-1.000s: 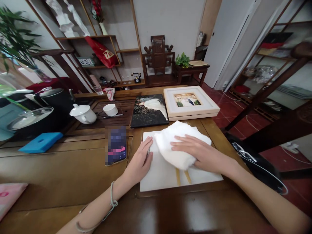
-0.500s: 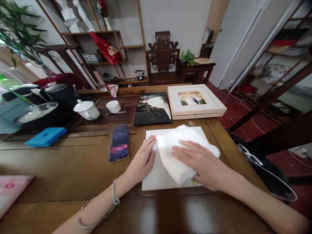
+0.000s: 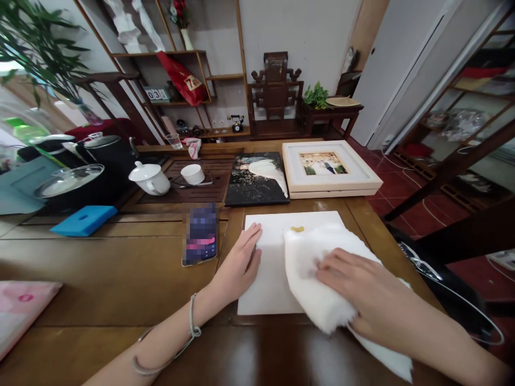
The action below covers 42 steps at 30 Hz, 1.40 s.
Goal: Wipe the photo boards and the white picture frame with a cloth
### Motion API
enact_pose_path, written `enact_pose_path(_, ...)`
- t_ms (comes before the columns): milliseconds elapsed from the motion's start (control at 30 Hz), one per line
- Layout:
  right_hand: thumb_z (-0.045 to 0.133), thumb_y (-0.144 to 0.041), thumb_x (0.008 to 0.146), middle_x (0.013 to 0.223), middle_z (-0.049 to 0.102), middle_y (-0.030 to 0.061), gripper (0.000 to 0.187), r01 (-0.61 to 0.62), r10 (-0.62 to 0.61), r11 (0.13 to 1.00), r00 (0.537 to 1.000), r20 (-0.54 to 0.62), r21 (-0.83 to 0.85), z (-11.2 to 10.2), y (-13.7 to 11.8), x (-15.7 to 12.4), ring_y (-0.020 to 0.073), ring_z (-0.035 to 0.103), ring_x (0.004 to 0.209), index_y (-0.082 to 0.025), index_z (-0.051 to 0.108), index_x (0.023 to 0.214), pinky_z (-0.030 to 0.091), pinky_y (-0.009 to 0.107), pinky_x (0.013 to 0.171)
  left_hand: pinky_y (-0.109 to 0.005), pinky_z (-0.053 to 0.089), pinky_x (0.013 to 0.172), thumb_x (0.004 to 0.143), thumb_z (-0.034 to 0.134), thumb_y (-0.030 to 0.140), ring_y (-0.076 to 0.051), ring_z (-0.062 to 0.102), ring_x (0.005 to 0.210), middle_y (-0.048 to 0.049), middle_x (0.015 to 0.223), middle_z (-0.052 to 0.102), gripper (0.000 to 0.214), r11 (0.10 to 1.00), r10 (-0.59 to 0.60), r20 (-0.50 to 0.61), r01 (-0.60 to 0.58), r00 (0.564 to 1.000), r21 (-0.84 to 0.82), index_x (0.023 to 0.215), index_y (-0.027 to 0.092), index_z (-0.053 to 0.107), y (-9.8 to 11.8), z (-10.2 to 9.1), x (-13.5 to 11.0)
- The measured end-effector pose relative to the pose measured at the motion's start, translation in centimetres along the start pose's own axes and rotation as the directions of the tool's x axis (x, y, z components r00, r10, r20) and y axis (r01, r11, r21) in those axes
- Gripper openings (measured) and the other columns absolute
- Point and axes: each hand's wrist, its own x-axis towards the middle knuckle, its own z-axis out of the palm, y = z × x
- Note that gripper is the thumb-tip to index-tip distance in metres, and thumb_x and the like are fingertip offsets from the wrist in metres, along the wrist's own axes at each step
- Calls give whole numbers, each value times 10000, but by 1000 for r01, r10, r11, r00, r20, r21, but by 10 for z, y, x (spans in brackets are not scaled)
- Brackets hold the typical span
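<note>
A flat white board (image 3: 269, 289) lies on the wooden table, a small gold mark (image 3: 297, 229) showing near its upper middle. My left hand (image 3: 242, 261) rests on the board's left edge, fingers stretched out and holding nothing. Over the right part of the board spreads a fluffy white cloth (image 3: 317, 300), one end hanging past the board's near right corner. My right hand (image 3: 358, 281) presses on this cloth with bent fingers gripping it; the thumb is mostly hidden.
Behind the board are a black picture panel (image 3: 257, 187) and a light wooden frame (image 3: 333, 188). A phone (image 3: 201, 236) lies to the left, with a blue box (image 3: 84, 221) farther out. A lidded white teacup (image 3: 148, 179) and a small white cup (image 3: 192, 174) stand on the tea tray (image 3: 161, 197).
My right hand has slid the cloth right and toward me, uncovering the gold mark and more of the board. My left hand stays on the left edge. The view has shifted slightly.
</note>
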Motion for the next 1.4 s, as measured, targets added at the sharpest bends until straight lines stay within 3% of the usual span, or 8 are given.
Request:
enact_pose_path(267,526,-49,728,1530,418,190,741,-193,178,975,975,-131,-113,28,45,43,366,336,1430,-145,392,1450,368,585,1111,-554,252,1218,1000,377,224,-270,296,1489,-137,1564,397,481,1000,-11,14,11,1000,9,1480,197,386,0,-2,0)
enact_pose_path(433,505,-17,587,1421,538,229,829,-192,192,962,981,-18,-192,23,29,-8,417,489,1315,-93,477,1412,525,574,970,-547,249,1221,1001,372,223,-263,299,1488,-142,1563,398,474,1000,-10,16,10,1000,15,1474,185,390,0,-2,0)
enact_pose_path(567,467,-9,526,1410,586,65,925,-57,55,997,998,-24,-58,13,17,-46,307,549,1285,-267,520,1413,554,471,978,-550,246,1222,1005,370,224,-265,300,1488,-140,1563,399,469,1000,-7,9,6,1000,20,1472,193,394,1,-2,0)
enact_pose_path(800,522,-13,667,1521,438,175,791,-291,288,954,957,-42,-69,12,53,27,372,340,1427,-125,459,1448,355,594,1122,-544,247,1223,1007,372,242,-265,304,1486,-129,1562,403,471,1000,-12,27,11,1000,26,1474,196,399,2,-5,1)
enact_pose_path(967,515,21,698,1446,484,276,737,-403,408,882,912,-34,-245,14,53,36,444,435,1344,-8,426,1429,472,575,1005,-543,239,1224,1005,376,250,-266,312,1482,-139,1556,409,468,1000,-6,24,5,1000,29,1465,177,411,1,-5,2)
enact_pose_path(1100,548,-21,650,1244,637,279,660,-258,275,929,961,30,-266,8,20,-16,427,615,1138,-31,557,1310,564,511,864,-545,247,1221,1007,370,247,-265,308,1484,-150,1557,405,469,999,-1,27,0,1000,35,1467,165,402,1,-5,2)
enact_pose_path(1233,544,-29,541,1146,720,128,739,36,-35,994,999,15,-100,-5,-11,-57,317,696,930,-189,618,1258,580,411,770,-554,241,1220,1008,368,246,-268,307,1485,-163,1554,405,464,999,-1,23,0,1000,45,1460,149,408,1,-4,2)
enact_pose_path(1400,518,-15,544,1088,718,90,628,-75,74,997,996,49,2,-15,-4,-28,311,664,990,-230,681,1111,550,432,840,-550,233,1224,1006,363,253,-274,312,1482,-166,1554,403,468,999,-7,35,5,999,47,1456,134,417,2,-5,3)
